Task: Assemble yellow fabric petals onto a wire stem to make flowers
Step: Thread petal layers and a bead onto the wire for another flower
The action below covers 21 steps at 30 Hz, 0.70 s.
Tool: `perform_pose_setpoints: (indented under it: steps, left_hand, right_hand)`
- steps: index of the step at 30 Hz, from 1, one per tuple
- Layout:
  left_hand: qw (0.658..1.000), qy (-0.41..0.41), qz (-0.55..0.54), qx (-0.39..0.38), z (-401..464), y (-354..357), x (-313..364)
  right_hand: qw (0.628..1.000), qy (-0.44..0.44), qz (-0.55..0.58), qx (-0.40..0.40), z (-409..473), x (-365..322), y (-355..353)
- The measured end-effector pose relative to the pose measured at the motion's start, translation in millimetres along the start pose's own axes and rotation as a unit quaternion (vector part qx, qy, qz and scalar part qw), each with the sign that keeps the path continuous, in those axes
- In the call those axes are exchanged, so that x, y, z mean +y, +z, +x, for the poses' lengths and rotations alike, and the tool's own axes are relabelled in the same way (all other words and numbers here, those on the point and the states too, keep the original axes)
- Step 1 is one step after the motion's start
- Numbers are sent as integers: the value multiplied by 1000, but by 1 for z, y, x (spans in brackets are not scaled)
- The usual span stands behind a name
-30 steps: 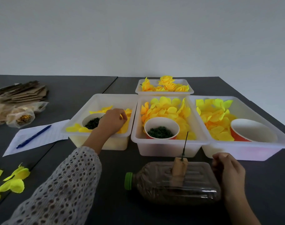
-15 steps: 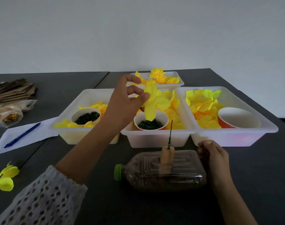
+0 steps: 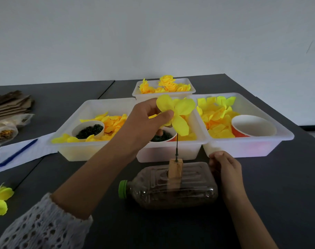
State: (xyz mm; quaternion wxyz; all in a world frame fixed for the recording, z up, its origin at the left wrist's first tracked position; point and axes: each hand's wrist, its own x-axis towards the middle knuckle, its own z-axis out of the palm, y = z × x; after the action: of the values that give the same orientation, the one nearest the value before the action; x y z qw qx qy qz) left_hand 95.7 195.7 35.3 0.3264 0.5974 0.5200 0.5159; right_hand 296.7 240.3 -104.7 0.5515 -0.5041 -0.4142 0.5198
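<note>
My left hand (image 3: pixel 146 121) pinches a yellow fabric petal piece (image 3: pixel 178 112) with several lobes, held just above the tip of a thin dark wire stem (image 3: pixel 176 148). The stem stands upright in a small wooden block (image 3: pixel 175 170) fixed on a clear plastic bottle (image 3: pixel 171 187) that lies on its side, green cap to the left. My right hand (image 3: pixel 225 169) grips the bottle's right end, fingers curled on it. Three white bins behind hold loose yellow petals: left (image 3: pixel 70 130), middle (image 3: pixel 194 139), right (image 3: pixel 260 141).
A smaller white bin (image 3: pixel 164 87) of finished yellow flowers stands at the back. Cups of dark green bits (image 3: pixel 88 130) sit in the left and middle bins, an orange cup (image 3: pixel 253 125) in the right. Paper with a blue pen (image 3: pixel 16 153), cardboard pieces and a yellow flower (image 3: pixel 0 200) lie at left.
My left hand took a petal piece from the left bin, lifted it and carried it right and down to the wire's tip. The right hand stayed on the bottle.
</note>
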Motion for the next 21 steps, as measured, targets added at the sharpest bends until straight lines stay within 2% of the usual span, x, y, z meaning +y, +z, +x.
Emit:
perform_pose_setpoints:
  steps: [7, 12, 21]
  left_hand:
    - [994, -82, -7, -66, -1, 3, 3]
    - [989, -134, 2, -70, 2, 3, 0]
    - [980, -180, 38, -75, 5, -2, 0]
  right_hand:
    - [1000, -6, -6, -1, 2, 3, -1]
    - [1000, -9, -4, -5, 2, 3, 0]
    - [999, -27, -16, -13, 1, 2, 1]
